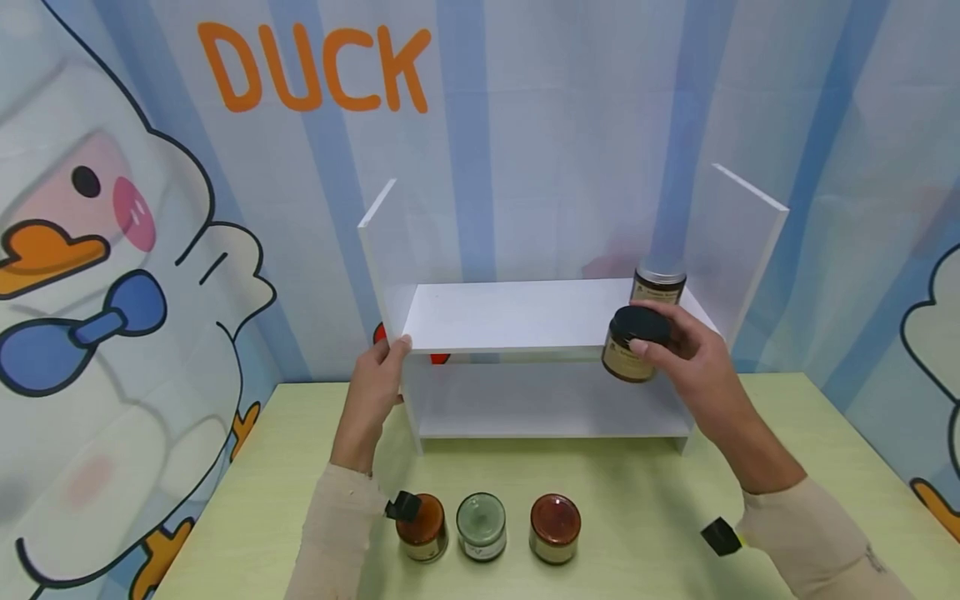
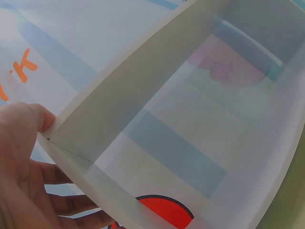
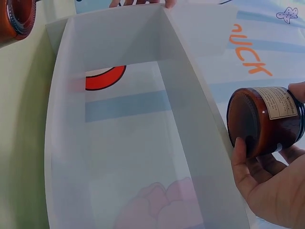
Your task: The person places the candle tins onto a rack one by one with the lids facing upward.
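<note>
A white two-level shelf [image 1: 517, 317] stands at the back of a pale green table. My left hand [image 1: 378, 375] grips the shelf's left wall, thumb on the front edge of the upper board [image 2: 119, 109]. My right hand [image 1: 686, 354] holds a brown jar with a black lid [image 1: 633, 342] just in front of the upper board's right end; the right wrist view shows the jar [image 3: 267, 121] tilted on its side in my fingers beside the shelf [image 3: 186, 124]. A second brown jar with a silver lid [image 1: 657, 286] stands on the upper board at the right.
Three jars stand in a row near the table's front edge: an orange one [image 1: 422, 527], a clear greenish one [image 1: 481, 525] and a red-brown one [image 1: 555, 527]. A duck-printed backdrop [image 1: 112, 275] hangs behind and left. The lower shelf level [image 1: 547, 400] holds nothing.
</note>
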`<action>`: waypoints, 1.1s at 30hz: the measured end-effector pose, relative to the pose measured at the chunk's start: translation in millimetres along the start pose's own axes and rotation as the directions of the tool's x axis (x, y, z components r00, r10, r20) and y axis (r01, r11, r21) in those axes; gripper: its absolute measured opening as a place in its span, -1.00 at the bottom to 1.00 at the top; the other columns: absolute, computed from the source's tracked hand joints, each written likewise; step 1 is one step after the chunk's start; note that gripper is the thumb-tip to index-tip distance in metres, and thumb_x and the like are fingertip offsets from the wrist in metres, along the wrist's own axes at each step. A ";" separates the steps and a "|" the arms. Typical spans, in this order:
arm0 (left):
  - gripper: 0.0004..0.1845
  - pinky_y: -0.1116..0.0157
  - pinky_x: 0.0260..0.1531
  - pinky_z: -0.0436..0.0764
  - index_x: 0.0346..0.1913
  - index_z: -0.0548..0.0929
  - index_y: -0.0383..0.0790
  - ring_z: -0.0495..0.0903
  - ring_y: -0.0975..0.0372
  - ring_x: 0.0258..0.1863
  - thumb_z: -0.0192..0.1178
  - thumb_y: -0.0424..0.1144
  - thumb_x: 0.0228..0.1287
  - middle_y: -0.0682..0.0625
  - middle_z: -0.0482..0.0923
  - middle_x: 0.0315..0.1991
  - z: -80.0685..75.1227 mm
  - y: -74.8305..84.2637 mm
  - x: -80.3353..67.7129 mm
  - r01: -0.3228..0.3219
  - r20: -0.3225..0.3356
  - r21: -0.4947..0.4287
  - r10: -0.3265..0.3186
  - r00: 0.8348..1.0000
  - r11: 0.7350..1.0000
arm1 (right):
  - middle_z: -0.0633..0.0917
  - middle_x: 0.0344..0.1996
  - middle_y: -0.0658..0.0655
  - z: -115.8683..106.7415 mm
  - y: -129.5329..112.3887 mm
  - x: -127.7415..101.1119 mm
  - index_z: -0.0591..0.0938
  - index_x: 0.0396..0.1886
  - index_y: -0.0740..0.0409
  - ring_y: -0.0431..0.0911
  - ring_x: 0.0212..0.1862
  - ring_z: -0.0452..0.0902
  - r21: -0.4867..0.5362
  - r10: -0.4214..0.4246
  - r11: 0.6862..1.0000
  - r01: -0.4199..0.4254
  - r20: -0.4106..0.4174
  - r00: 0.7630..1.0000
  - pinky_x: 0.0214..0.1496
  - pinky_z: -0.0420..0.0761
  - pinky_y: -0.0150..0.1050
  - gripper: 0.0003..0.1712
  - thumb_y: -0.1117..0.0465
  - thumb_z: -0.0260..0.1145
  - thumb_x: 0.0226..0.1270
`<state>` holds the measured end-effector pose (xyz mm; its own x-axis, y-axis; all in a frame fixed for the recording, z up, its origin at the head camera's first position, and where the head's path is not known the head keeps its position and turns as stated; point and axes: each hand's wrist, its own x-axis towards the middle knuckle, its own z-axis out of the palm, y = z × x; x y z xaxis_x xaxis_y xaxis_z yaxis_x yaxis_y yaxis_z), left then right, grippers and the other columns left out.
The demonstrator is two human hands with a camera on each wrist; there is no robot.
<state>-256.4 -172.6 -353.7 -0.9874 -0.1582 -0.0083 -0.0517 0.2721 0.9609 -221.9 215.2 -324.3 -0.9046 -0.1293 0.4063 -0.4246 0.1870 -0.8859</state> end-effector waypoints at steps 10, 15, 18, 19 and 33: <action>-0.27 -0.13 0.12 0.56 0.53 0.33 -0.10 0.34 -0.07 0.38 -0.05 0.27 0.49 -0.10 0.31 0.47 -0.3 -0.8 -0.4 -0.007 0.003 -0.001 0.007 1.000 1.000 | 0.43 0.35 0.15 2.1 -5.4 5.9 0.44 0.45 -0.01 -0.17 0.20 0.49 -0.033 0.015 0.999 -0.015 0.005 1.000 0.08 0.54 -0.51 -0.43 0.11 0.30 0.50; -0.27 -0.12 0.11 0.56 0.52 0.34 -0.11 0.35 -0.07 0.37 -0.05 0.27 0.49 -0.11 0.32 0.46 -0.2 -0.7 -0.3 -0.015 0.002 -0.004 0.015 1.000 1.000 | 0.42 0.39 0.19 1.8 -6.3 9.7 0.41 0.48 -0.02 -0.16 0.20 0.48 -0.083 0.017 0.996 -0.017 0.006 1.000 0.07 0.53 -0.53 -0.38 0.08 0.31 0.49; -0.28 -0.13 0.11 0.56 0.52 0.35 -0.12 0.35 -0.09 0.37 -0.05 0.26 0.50 -0.11 0.33 0.45 -0.1 -1.1 -0.3 -0.016 0.004 -0.006 0.016 1.000 1.000 | 0.43 0.39 0.20 1.5 -6.4 10.7 0.39 0.50 -0.04 -0.15 0.20 0.48 -0.099 0.027 0.995 -0.026 0.015 1.000 0.07 0.53 -0.53 -0.36 0.06 0.31 0.49; -0.28 -0.13 0.11 0.56 0.51 0.35 -0.12 0.35 -0.08 0.37 -0.05 0.26 0.50 -0.11 0.33 0.45 -0.3 -1.2 -0.4 -0.016 0.005 -0.007 0.016 1.000 1.000 | 0.43 0.38 0.20 1.4 -6.5 11.1 0.39 0.50 -0.04 -0.14 0.20 0.48 -0.103 0.030 0.994 -0.028 0.019 0.999 0.06 0.53 -0.52 -0.36 0.06 0.31 0.49; -0.28 -0.12 0.11 0.56 0.51 0.35 -0.13 0.35 -0.06 0.36 -0.04 0.25 0.50 -0.12 0.32 0.45 -0.1 -0.5 -1.0 -0.012 0.004 -0.016 0.012 1.000 1.000 | 0.42 0.39 0.25 -2.5 -10.5 21.9 0.40 0.49 -0.11 0.21 0.32 0.46 -0.300 0.026 0.954 -0.016 0.030 0.999 0.09 0.63 -0.12 -0.34 -0.03 0.33 0.45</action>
<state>-255.4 -172.7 -354.2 -0.9884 -0.1516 0.0020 -0.0378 0.2591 0.9651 -237.3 212.9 -305.5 -0.9137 -0.1533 0.3764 -0.4023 0.4727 -0.7840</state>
